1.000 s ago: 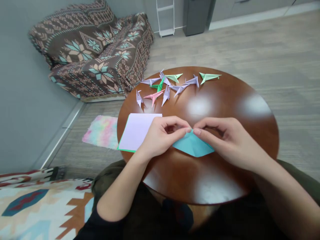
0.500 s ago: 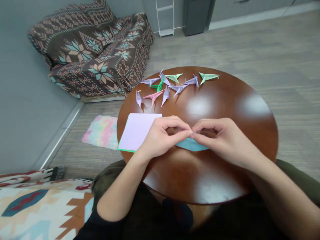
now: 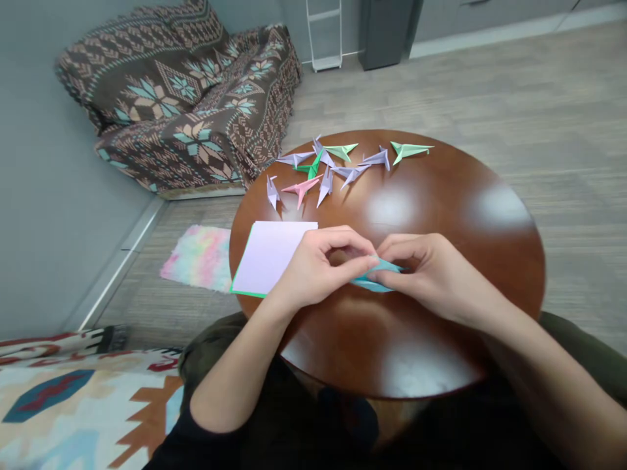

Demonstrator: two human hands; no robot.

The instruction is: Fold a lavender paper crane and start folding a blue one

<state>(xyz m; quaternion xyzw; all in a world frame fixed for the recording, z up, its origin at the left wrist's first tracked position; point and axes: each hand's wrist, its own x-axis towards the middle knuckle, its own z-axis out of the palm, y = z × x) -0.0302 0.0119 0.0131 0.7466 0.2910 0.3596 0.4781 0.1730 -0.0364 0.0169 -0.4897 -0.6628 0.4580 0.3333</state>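
A small piece of folded blue paper (image 3: 379,282) is held low over the near middle of the round table, between both hands. My left hand (image 3: 326,264) pinches its upper edge between thumb and fingers. From the other side, my right hand (image 3: 431,274) is closed on the paper, its thumb in front and its fingers behind. The fingers hide part of the folds. Just left of my left hand lies a stack of square paper (image 3: 274,254), lilac on top with a green edge showing beneath.
Several folded paper cranes, among them a pink crane (image 3: 300,190) and a light green crane (image 3: 409,151), lie along the far side of the brown round table (image 3: 470,261). A sofa (image 3: 196,117) under a patterned cover stands beyond, with a fluffy rug (image 3: 198,258) on the floor at left.
My right thumb has come away from the left fingertips and moved slightly lower and right. More of the blue paper's folded upper face now shows between the hands.
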